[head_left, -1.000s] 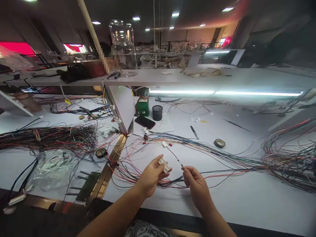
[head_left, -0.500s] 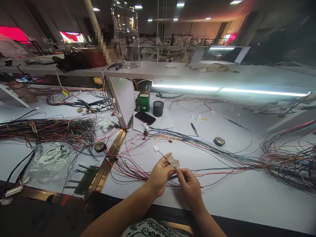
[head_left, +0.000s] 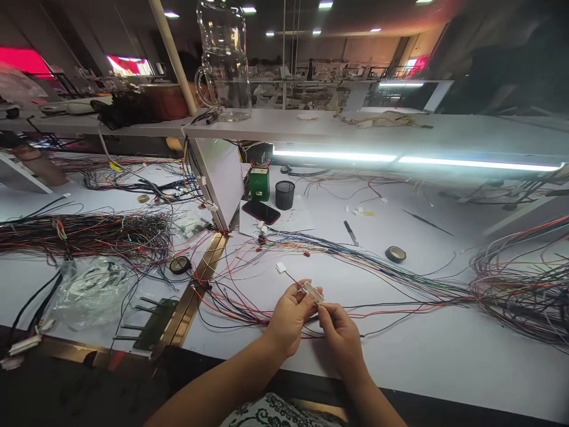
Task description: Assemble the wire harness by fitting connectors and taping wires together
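Observation:
A pale rectangular connector (head_left: 313, 292) is gripped between the thumb and fingers of my left hand (head_left: 288, 317), above the white table. My right hand (head_left: 340, 332) is closed in a pinch at the connector's lower right end; what its fingertips hold is too small to make out. A small white plug (head_left: 280, 268) on a short dark wire sticks out up and left of my left hand. Red and black wires (head_left: 386, 311) run behind both hands toward the right.
A multicoloured wire bundle (head_left: 368, 261) crosses the table to a tangle at the right. Black tape rolls (head_left: 395, 254), a phone (head_left: 261, 211), a mesh cup (head_left: 285, 196), a green box (head_left: 259, 184) and tweezers (head_left: 427, 222) lie around. A metal-edged strip (head_left: 195, 290) runs at left.
The pale connector has tilted slightly in my left hand, its face now turned differently. Both hands have stayed in nearly the same place.

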`<control>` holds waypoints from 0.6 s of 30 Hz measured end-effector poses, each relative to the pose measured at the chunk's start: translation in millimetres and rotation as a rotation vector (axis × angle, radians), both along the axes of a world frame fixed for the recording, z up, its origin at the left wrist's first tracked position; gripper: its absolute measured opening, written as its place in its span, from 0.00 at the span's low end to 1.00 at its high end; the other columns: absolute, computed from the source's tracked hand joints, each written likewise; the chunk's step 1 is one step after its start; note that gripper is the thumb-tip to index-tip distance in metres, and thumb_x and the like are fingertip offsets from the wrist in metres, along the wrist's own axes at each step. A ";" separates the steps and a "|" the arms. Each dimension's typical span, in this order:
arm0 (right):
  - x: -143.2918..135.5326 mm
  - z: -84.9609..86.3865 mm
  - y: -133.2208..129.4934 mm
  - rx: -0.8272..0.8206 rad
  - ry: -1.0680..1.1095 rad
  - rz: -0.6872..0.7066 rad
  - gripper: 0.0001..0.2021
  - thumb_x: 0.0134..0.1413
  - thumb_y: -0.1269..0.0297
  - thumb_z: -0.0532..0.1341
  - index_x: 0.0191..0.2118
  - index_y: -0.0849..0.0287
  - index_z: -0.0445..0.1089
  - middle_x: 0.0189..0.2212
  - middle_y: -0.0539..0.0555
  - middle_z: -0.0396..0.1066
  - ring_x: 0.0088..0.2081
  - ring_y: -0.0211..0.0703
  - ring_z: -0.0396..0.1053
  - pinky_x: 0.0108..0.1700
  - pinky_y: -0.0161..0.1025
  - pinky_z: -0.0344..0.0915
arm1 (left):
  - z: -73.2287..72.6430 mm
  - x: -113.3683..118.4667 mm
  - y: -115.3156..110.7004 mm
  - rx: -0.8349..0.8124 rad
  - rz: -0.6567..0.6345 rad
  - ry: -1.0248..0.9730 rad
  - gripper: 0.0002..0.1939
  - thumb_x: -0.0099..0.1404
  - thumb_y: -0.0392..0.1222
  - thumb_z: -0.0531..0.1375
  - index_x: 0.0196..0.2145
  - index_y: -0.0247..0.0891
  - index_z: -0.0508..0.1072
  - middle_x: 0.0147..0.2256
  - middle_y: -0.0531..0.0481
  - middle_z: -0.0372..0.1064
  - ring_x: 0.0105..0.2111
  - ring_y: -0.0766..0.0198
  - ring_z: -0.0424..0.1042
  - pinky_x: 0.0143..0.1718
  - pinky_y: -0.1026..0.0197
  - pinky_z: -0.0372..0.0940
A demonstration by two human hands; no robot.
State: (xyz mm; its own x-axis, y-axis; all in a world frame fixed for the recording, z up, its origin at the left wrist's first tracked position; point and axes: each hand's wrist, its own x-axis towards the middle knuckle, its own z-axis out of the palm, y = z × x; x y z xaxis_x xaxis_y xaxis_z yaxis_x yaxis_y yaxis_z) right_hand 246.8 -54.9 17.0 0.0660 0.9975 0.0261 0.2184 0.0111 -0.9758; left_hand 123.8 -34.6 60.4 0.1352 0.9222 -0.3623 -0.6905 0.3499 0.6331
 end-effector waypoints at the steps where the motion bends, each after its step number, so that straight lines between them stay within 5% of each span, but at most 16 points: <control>1: -0.4 -0.6 -0.4 -0.005 -0.001 -0.009 0.17 0.57 0.49 0.57 0.36 0.59 0.71 0.32 0.56 0.74 0.36 0.46 0.70 0.40 0.41 0.65 | -0.8 0.1 -0.4 0.008 -0.001 0.005 0.18 0.56 0.37 0.67 0.44 0.36 0.68 0.42 0.42 0.74 0.49 0.57 0.71 0.55 0.52 0.61; 7: -3.1 -9.6 2.4 -0.038 0.193 -0.117 0.16 0.52 0.52 0.64 0.38 0.56 0.62 0.28 0.50 0.68 0.30 0.41 0.66 0.32 0.37 0.65 | -0.8 -1.1 -0.8 0.027 0.014 0.063 0.16 0.55 0.38 0.68 0.40 0.36 0.71 0.42 0.42 0.75 0.50 0.54 0.70 0.55 0.50 0.61; 12: -4.1 -10.3 6.8 -0.036 0.229 -0.002 0.17 0.53 0.51 0.63 0.41 0.56 0.61 0.33 0.53 0.71 0.33 0.42 0.68 0.33 0.37 0.64 | 5.0 -2.4 -1.9 0.080 -0.039 0.217 0.15 0.53 0.42 0.69 0.37 0.36 0.73 0.40 0.44 0.76 0.47 0.55 0.72 0.54 0.52 0.62; 18: 4.7 15.0 16.1 0.068 -0.010 0.186 0.16 0.57 0.48 0.57 0.33 0.57 0.71 0.29 0.50 0.70 0.32 0.40 0.67 0.35 0.35 0.62 | 4.1 -9.8 5.2 0.070 -0.172 0.365 0.19 0.50 0.46 0.70 0.39 0.38 0.75 0.41 0.46 0.77 0.48 0.53 0.73 0.55 0.52 0.63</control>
